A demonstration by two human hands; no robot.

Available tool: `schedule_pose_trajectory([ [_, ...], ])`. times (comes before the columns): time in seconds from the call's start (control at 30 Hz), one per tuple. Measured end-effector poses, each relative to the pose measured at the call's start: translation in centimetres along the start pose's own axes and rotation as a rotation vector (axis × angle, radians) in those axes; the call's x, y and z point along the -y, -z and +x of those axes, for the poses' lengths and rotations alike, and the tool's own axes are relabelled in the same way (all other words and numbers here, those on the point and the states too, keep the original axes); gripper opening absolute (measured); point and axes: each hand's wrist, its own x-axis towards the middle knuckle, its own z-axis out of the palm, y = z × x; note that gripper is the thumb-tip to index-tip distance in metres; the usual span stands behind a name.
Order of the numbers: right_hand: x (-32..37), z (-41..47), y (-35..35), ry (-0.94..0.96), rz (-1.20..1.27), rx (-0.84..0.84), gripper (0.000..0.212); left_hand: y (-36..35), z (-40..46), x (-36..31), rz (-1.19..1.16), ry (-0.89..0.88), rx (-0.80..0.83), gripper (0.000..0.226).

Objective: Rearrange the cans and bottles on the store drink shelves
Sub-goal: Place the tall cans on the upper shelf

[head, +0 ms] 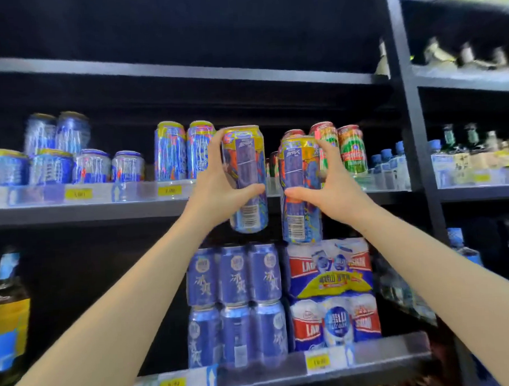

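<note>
In front of middle shelf (88, 213), head view: two tall cans held up. Left hand (218, 191) wrapped round left can (245, 178); right hand (331, 186) wrapped round right can (301, 190). Both grips closed on cans, thumbs across fronts. Gap between yellow-topped pair (184, 150) and green cans (352, 149) judged target. Risk: neighbours knocked over if cans pushed in tilted; slip possible, cans gripped one-handed, low on body.

Shelving: dark grey metal shelf boards (184, 72) stacked one above another, dark back panel behind.
Upright post (412, 104): dark grey, right of the boards, dividing two bays.
Price tags (79, 194): yellow, on the board edge left of the post.
Light: bright yellowish glare above the post, top right.
</note>
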Motion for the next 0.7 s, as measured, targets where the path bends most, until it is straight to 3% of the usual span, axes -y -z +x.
schedule_pose_trajectory([
  [0.17, 1.2, 6.7, 0.5, 0.101, 0.013, -0.037, 0.090, 1.4, 6.4, -1.1, 0.035, -0.121, -0.070, 0.097],
  [0.33, 1.1, 12.5, 0.3, 0.111, 0.036, -0.120, 0.091, 0.7, 11.5, -0.6, 0.142, -0.132, -0.131, 0.106],
  [0.7, -3.1, 14.8, -2.3, 0.067, 0.056, -0.069, 0.094, -3.9, 11.9, 1.7, 0.355, -0.049, -0.107, 0.107],
])
